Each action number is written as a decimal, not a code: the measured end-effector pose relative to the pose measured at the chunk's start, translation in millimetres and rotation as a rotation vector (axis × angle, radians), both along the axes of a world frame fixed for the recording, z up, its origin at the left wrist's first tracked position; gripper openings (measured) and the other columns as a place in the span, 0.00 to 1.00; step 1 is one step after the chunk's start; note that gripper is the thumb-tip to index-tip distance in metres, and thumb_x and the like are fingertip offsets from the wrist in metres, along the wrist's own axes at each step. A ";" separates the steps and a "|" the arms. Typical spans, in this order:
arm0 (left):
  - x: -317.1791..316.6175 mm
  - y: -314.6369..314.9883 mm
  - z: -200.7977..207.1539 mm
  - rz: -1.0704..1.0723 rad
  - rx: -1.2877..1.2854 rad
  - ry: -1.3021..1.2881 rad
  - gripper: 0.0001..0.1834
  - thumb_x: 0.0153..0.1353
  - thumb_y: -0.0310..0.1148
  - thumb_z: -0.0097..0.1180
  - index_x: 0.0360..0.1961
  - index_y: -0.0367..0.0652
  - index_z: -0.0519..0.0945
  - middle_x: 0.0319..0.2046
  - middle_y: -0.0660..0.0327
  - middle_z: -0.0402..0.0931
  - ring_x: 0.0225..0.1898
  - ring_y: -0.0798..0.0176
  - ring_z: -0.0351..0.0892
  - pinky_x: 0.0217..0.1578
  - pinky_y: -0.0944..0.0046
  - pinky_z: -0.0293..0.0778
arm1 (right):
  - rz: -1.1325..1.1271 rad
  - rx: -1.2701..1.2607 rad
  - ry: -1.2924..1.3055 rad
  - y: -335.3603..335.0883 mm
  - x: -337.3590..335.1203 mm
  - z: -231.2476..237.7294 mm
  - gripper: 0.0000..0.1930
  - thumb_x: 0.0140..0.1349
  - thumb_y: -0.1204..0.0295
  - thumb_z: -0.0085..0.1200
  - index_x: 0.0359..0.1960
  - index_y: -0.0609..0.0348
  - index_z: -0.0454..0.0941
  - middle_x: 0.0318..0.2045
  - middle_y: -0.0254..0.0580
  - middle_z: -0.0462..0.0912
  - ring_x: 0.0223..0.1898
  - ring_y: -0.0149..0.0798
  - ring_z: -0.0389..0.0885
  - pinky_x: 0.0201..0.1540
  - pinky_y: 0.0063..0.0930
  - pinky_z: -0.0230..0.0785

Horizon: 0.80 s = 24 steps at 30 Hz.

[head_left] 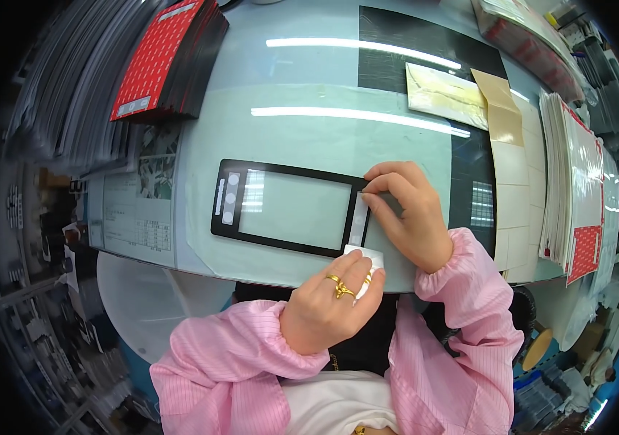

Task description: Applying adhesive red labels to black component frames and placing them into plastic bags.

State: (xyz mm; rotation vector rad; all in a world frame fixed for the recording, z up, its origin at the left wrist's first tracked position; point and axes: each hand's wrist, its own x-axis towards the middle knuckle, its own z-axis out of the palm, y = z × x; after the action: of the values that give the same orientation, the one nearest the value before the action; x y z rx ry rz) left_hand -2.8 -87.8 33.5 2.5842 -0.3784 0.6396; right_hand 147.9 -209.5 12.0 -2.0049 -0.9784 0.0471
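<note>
The black-framed glass panel point(356, 178) lies flat on the table point(200, 257), long sides roughly parallel to the near edge and close to it, left of that edge's middle. The left end of the frame carries a pale strip with round marks point(232, 198), lying flat. At the right end, the narrow pale strip point(357, 221) is being handled. Right hand point(412, 217): thumb and forefinger pinched together on the strip's far end. Left hand point(332, 299): fingers clamped on a white pad point(364, 255) at the panel's near right corner. Status, by judgement: left end appears complete; right end appears in progress, with release of both hands outstanding. Whether this strip is being applied or lifted cannot be determined. Outward, a red-covered stack point(157, 61) occupies the table's far left corner; a yellowish-white packet point(445, 96) lies toward the far right corner; white sheets point(556, 181) stand along the right edge.
</note>
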 end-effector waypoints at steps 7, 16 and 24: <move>-0.3 -0.4 -6.4 -0.016 0.004 -0.020 0.12 0.50 0.22 0.65 0.39 0.40 0.84 0.38 0.55 0.80 0.39 0.53 0.87 0.29 0.65 0.83 | 0.001 -0.002 0.006 -0.5 -0.1 1.3 0.06 0.54 0.83 0.63 0.33 0.64 0.79 0.42 0.44 0.81 0.44 0.46 0.80 0.45 0.33 0.73; -0.1 1.0 -6.9 -0.014 -0.031 -0.034 0.13 0.49 0.23 0.66 0.39 0.41 0.84 0.38 0.57 0.80 0.39 0.53 0.87 0.29 0.65 0.83 | 0.000 -0.009 0.006 -0.4 -0.2 1.0 0.06 0.54 0.84 0.62 0.33 0.64 0.79 0.42 0.44 0.81 0.44 0.45 0.80 0.45 0.32 0.73; 1.8 4.3 -7.8 -0.017 -0.065 -0.049 0.13 0.47 0.23 0.67 0.37 0.41 0.84 0.37 0.58 0.79 0.39 0.54 0.86 0.30 0.65 0.83 | -0.002 -0.009 0.016 -0.1 -0.2 0.8 0.07 0.54 0.84 0.63 0.33 0.63 0.79 0.42 0.44 0.81 0.43 0.45 0.81 0.43 0.32 0.74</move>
State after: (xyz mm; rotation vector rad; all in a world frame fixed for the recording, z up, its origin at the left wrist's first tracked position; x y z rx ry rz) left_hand -1.0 -83.6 25.8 2.5054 -0.3883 0.6987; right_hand 147.7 -209.7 12.7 -2.0107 -0.9675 0.0666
